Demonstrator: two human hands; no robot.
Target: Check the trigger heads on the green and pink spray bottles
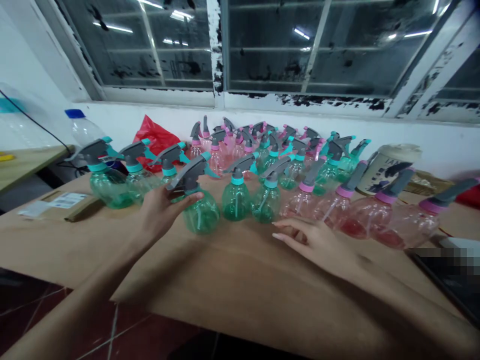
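Observation:
My left hand (162, 207) is closed around the neck of a green spray bottle (202, 215) with a grey and turquoise trigger head. The bottle stands upright at the table's front row; some of my fingers are hidden behind its neck. To the right, my right hand (313, 240) hovers low over the table with nothing in it, thumb and forefinger apart and the other fingers curled. Its fingertips are close to another green spray bottle (265, 206). A third green bottle (236, 200) stands between them. Clear spray bottles with pink collars (302, 202) continue the row rightward.
More pink and green spray bottles (270, 160) crowd the back, near a red plastic bag (155, 137). A brown parcel (71, 205) lies at left, and a printed cream container (390, 167) stands at right. A dark flat device (446, 280) rests at the right edge.

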